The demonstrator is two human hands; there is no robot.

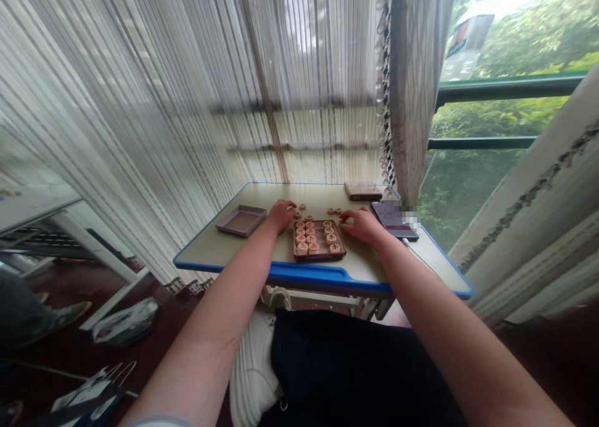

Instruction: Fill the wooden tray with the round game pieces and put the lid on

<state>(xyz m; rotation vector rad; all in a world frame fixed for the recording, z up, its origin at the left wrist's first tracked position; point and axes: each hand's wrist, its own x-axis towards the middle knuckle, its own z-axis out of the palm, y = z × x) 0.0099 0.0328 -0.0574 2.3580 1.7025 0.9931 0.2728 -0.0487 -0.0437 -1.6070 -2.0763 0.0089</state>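
An open box (321,258) of round wooden xiangqi pieces sits on the small desk, with red-marked pieces (310,231) on its left and dark-marked pieces (330,231) on its right. Past the box's left corner, my left hand (281,215) has its fingers closed at the tips on what looks like a xiangqi piece (291,208). Several loose pieces (302,206) lie just beyond the box. My right hand (361,223) is at the box's right edge, fingers curled; whatever they may hold is hidden. Two or three loose pieces (334,211) lie near its fingertips.
An empty shallow box lid (242,220) lies at the desk's left. A closed flat box (362,191) stands at the back right, before a phone or tablet (394,220) with a cable. Curtains (318,133) hang behind the desk (201,252). Another person's shoe (70,314) shows at left.
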